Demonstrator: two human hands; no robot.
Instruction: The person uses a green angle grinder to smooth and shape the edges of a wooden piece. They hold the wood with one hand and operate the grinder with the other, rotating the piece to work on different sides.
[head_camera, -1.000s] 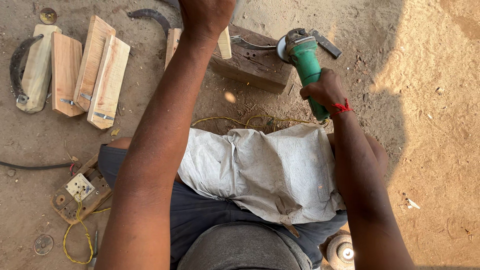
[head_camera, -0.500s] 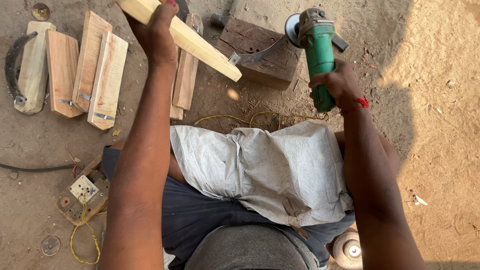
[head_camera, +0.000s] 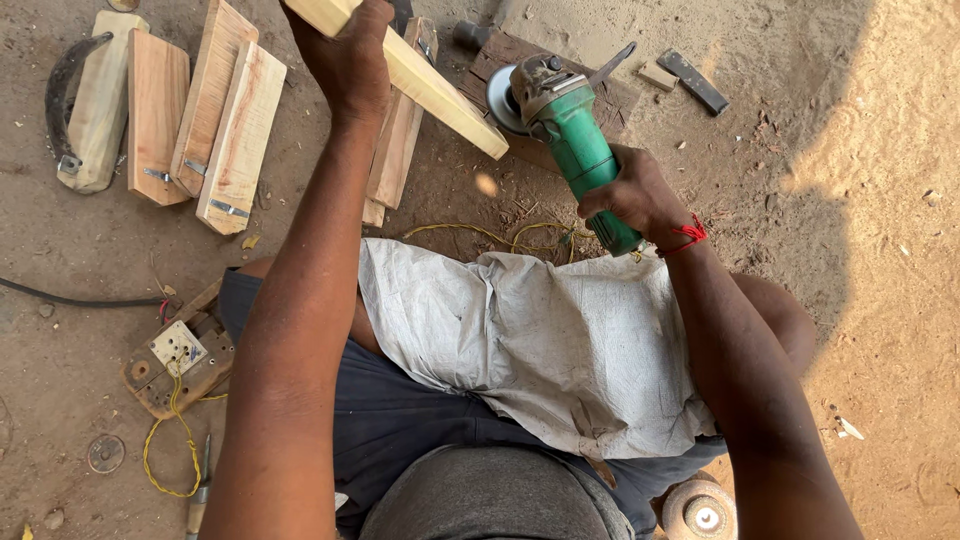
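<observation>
My left hand (head_camera: 350, 62) grips a pale wooden stick (head_camera: 430, 92) and holds it up, its free end pointing down to the right. My right hand (head_camera: 635, 195) is closed around the body of a green angle grinder (head_camera: 570, 130), whose disc (head_camera: 497, 100) sits just right of the stick's end, close to it but apart. A red thread is tied round my right wrist. A grey cloth (head_camera: 540, 340) lies over my lap.
Several cut wooden pieces (head_camera: 200, 120) lie on the dirt at the upper left, beside a curved metal blade (head_camera: 65, 85). A dark wooden block (head_camera: 620, 100) sits behind the grinder. A socket board with yellow wire (head_camera: 175, 365) lies at the left, and a grinder disc (head_camera: 700, 512) at the bottom right.
My left hand has lifted the wooden stick off the ground and brought it nearer. The grinder has moved left and down towards the stick's end.
</observation>
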